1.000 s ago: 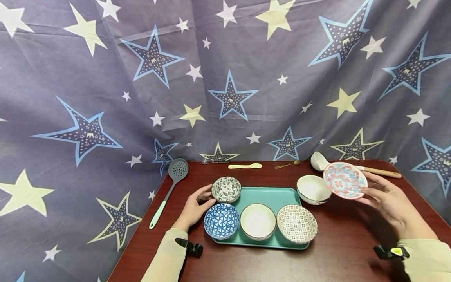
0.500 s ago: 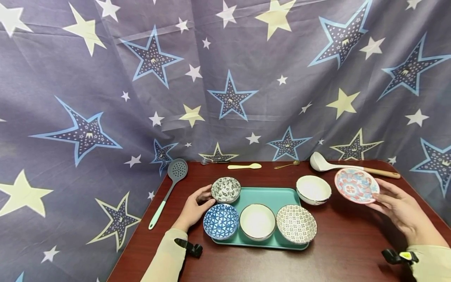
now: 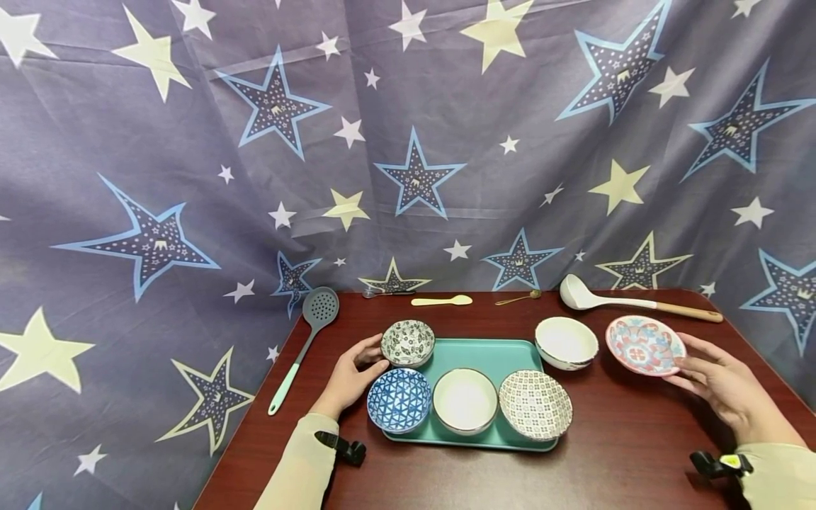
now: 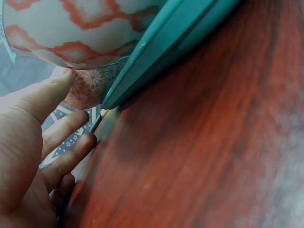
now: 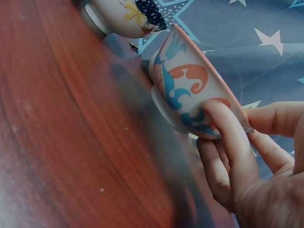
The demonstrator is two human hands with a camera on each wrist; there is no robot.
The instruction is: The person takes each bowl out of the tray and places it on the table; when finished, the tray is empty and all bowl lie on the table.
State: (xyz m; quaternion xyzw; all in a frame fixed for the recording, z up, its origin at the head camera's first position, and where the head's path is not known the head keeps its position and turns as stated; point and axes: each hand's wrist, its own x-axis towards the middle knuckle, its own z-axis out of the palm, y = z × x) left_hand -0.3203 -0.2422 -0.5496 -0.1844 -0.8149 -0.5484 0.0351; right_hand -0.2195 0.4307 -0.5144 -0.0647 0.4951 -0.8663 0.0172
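My right hand [image 3: 733, 386] grips the rim and side of a pink-and-blue patterned bowl [image 3: 645, 346] at the table's right. In the right wrist view this bowl [image 5: 190, 90] looks held just above the table, its foot ring showing. My left hand [image 3: 353, 375] lies beside a small black-and-white floral bowl [image 3: 409, 343] at the back left of the teal tray [image 3: 487, 350]. Seen from the left wrist, the thumb touches that bowl's red-flowered outside [image 4: 88, 88], and the other fingers are loosely extended. A blue triangle-patterned bowl [image 3: 399, 401] stands just in front of it.
Along the tray's front are also a cream bowl [image 3: 465, 401] and a brown-patterned bowl [image 3: 536, 405]. A white bowl [image 3: 567, 343] stands right of the tray. Behind lie a ladle [image 3: 627, 301], a yellow spoon [image 3: 442, 301] and a small gold spoon [image 3: 518, 297]. A skimmer [image 3: 306, 340] lies left.
My right hand has carried the pink-and-blue bowl to the right, then lowered it toward the table, away from the white bowl. My left hand has stayed in place.
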